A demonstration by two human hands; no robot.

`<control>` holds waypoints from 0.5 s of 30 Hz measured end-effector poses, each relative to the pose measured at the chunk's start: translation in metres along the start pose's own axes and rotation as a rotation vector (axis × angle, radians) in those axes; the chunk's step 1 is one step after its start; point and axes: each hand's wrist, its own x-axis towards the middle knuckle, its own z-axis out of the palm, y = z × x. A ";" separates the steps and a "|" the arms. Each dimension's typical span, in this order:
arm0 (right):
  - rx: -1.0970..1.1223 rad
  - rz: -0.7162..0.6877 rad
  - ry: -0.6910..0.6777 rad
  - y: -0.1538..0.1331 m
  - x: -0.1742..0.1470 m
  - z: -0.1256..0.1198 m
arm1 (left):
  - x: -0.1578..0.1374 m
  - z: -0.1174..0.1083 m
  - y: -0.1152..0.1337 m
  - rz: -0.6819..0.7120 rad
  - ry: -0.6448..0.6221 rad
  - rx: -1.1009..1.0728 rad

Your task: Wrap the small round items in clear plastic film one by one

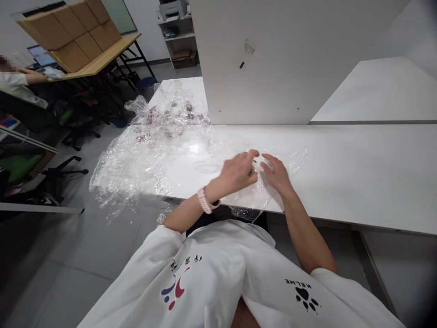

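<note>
My left hand point(239, 169) and right hand point(277, 176) curl at centre frame beside a small white piece point(258, 163), its direction unclear; I cannot tell whether either pinches. Clear film point(119, 159) runs left-to-right beneath, bunched at left; a white panel point(273, 86) blocks upper centre.

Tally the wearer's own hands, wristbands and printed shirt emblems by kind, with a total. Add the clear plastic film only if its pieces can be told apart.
Left hand and right hand: 2
Pink wristband: 1
Black paw emblem and red-and-blue emblem: 2
Clear plastic film: pieces indistinguishable, not counted
Total: 5
</note>
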 end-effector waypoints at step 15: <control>-0.168 -0.396 -0.058 -0.013 -0.136 -0.005 | -0.099 0.049 -0.059 0.219 -0.057 0.090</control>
